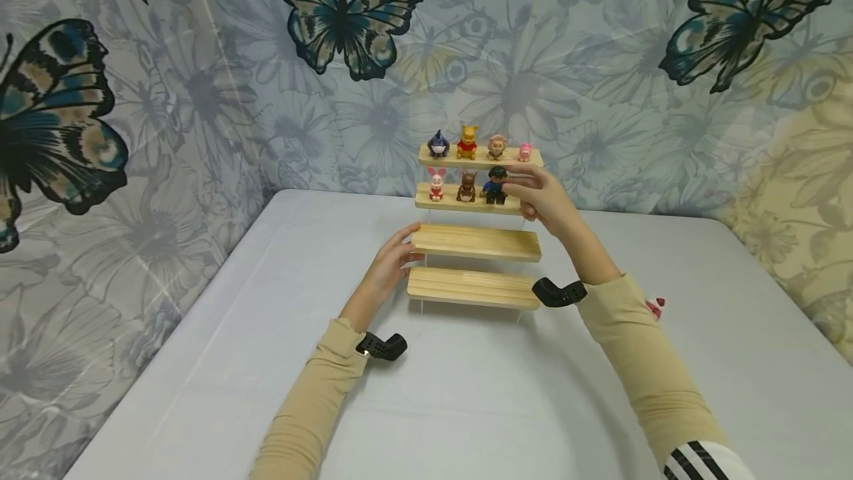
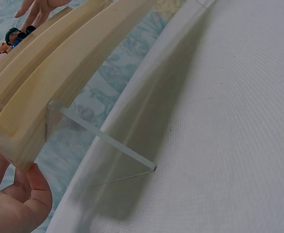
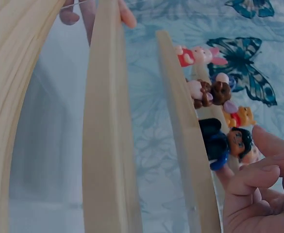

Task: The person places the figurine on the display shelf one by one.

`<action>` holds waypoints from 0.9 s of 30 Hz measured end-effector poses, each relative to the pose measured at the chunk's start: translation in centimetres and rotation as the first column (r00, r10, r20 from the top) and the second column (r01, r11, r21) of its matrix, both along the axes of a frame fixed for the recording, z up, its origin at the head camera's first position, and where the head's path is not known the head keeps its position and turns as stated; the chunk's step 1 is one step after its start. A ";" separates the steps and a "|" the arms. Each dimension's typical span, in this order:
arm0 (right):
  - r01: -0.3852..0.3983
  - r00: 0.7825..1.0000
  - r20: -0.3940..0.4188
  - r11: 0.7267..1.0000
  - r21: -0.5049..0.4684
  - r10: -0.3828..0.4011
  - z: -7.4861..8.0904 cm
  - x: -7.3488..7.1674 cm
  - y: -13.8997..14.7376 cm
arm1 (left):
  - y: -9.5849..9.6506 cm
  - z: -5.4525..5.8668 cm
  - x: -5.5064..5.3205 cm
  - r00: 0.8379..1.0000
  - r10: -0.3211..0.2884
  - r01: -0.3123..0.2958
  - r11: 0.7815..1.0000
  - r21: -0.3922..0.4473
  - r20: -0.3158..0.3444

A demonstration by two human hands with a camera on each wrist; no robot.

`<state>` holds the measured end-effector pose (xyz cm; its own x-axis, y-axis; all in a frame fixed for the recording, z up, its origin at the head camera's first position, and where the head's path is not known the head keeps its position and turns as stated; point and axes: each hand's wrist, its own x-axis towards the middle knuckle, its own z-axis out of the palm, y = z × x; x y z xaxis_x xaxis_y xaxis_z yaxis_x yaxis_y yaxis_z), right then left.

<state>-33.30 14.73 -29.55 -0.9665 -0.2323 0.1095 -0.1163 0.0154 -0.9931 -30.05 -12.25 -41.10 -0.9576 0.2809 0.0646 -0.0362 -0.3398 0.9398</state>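
A four-tier wooden display stand [image 1: 476, 241] with clear legs is on the table. My left hand [image 1: 389, 265] grips its left end, fingers around the third board from the top. On the second board stands a dark-haired toy figure [image 1: 495, 187] in blue, beside a brown figurine [image 1: 466, 187] and a pink-eared one [image 1: 436, 185]. My right hand [image 1: 548, 197] is at the dark-haired figure's right side, a fingertip touching it and the other fingers loosely bent. Along the top board are Eeyore [image 1: 438, 145], Winnie the Pooh [image 1: 467, 143], a tan figurine [image 1: 496, 147] and a small pink one [image 1: 525, 152].
Small red items [image 1: 656, 307] lie on the white-covered table [image 1: 466, 406], partly behind my right sleeve. The two lower boards carry no figures. A butterfly-patterned backdrop [image 1: 520, 87] rises right behind the stand. Black straps with camera mounts [image 1: 383, 347] are on both wrists.
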 end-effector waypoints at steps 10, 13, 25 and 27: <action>0.029 1.000 -0.001 0.999 0.031 -0.029 -0.1 2.0 3.5 | 0.0 -0.1 0.3 1.000 0.024 -0.025 1.000 0.013 0.007; 0.060 0.998 -0.027 0.993 0.100 -0.057 -0.3 3.1 4.8 | 0.0 -0.2 0.2 1.000 0.015 -0.015 1.000 0.015 0.006; 0.176 0.983 -0.121 0.885 0.432 -0.136 -4.4 7.2 11.6 | 0.0 -0.1 0.2 1.000 0.008 -0.008 1.000 0.002 -0.004; 0.167 0.986 -0.086 0.894 0.417 -0.144 -5.0 7.5 12.5 | 0.0 0.0 0.3 1.000 0.009 -0.009 1.000 0.004 -0.005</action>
